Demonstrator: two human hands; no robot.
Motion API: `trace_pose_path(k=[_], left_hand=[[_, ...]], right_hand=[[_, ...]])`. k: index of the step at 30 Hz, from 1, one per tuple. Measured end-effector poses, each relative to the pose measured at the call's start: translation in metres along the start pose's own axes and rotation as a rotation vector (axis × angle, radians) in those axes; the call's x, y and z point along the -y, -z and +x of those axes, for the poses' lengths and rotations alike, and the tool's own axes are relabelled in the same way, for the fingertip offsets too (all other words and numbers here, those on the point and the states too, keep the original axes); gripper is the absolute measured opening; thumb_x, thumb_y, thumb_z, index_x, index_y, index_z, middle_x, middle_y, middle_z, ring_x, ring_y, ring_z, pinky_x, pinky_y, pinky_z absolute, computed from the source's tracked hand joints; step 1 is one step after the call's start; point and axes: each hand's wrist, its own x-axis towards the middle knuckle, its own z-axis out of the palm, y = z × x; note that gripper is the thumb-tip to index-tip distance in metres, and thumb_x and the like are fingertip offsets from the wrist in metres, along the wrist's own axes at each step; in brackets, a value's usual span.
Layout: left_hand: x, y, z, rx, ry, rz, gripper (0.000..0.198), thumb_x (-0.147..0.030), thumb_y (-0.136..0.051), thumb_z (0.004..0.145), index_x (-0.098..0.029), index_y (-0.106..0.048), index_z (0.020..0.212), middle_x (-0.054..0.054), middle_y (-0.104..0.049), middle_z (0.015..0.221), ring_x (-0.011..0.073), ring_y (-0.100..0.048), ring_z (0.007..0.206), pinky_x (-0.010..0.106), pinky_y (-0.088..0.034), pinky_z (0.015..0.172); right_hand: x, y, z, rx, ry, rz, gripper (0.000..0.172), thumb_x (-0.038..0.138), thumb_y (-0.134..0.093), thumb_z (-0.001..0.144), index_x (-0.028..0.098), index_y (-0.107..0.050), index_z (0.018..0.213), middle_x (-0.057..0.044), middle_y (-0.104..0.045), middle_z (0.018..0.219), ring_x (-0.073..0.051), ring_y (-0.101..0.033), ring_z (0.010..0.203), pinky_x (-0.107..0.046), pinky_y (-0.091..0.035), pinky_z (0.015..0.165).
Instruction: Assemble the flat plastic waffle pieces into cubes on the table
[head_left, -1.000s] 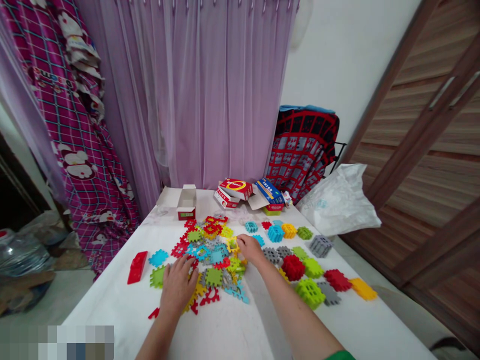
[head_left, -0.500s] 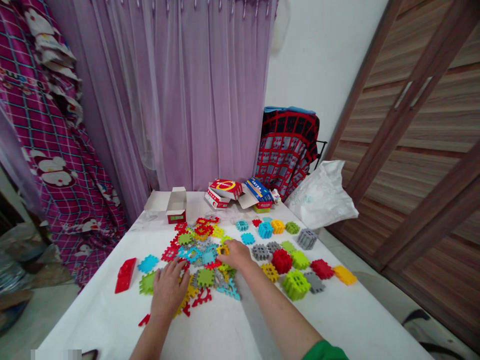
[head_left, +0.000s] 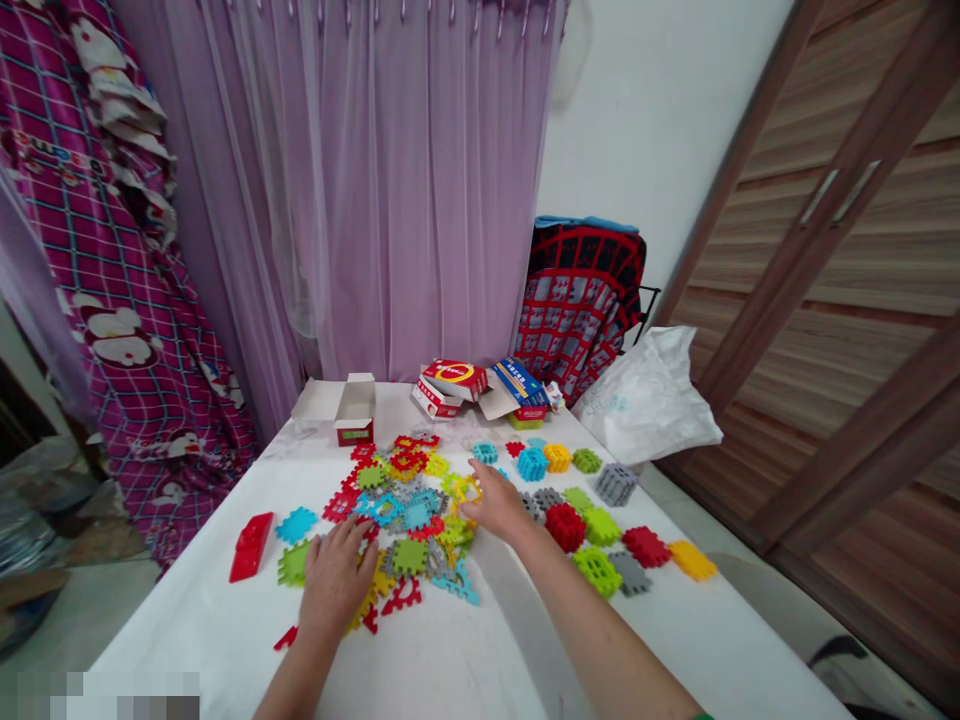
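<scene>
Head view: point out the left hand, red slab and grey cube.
left hand (head_left: 330,580), head view, its back.
red slab (head_left: 251,547), head view, top face.
grey cube (head_left: 616,484), head view, front face.

the heap of bright interlocking plastic tiles (head_left: 409,515) under my left hand (head_left: 330,585) is smooth, faintly glossy — the white table cover (head_left: 465,660) looks matt. small printed cardboard boxes (head_left: 450,385) shine; the sheer lilac curtain (head_left: 420,200) is thin cloth.
</scene>
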Motion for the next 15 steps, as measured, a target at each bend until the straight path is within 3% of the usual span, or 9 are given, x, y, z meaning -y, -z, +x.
trace_pose_path(k=[10, 15], left_hand=[[0.004, -0.004, 0.002, -0.001, -0.022, 0.020, 0.043, -0.035, -0.037, 0.093, -0.022, -0.066, 0.123, 0.011, -0.062, 0.136, 0.0290, -0.055, 0.126, 0.058, -0.030, 0.111], [0.003, -0.003, 0.002, 0.001, -0.019, 0.014, 0.042, -0.035, -0.038, 0.093, -0.023, -0.066, 0.122, 0.010, -0.062, 0.136, 0.0289, -0.055, 0.125, 0.057, -0.031, 0.110]], right_hand=[[-0.078, 0.055, 0.002, -0.138, -0.017, -0.167, 0.074, 0.023, -0.065, 0.073, 0.018, -0.042, 0.143, -0.013, -0.059, 0.131, -0.026, -0.054, 0.122, -0.036, -0.039, 0.104], [-0.124, 0.079, 0.019, -0.160, -0.180, -0.250, 0.074, 0.028, -0.066, 0.075, 0.022, -0.040, 0.144, -0.012, -0.063, 0.125, -0.027, -0.059, 0.116, -0.036, -0.043, 0.098]])
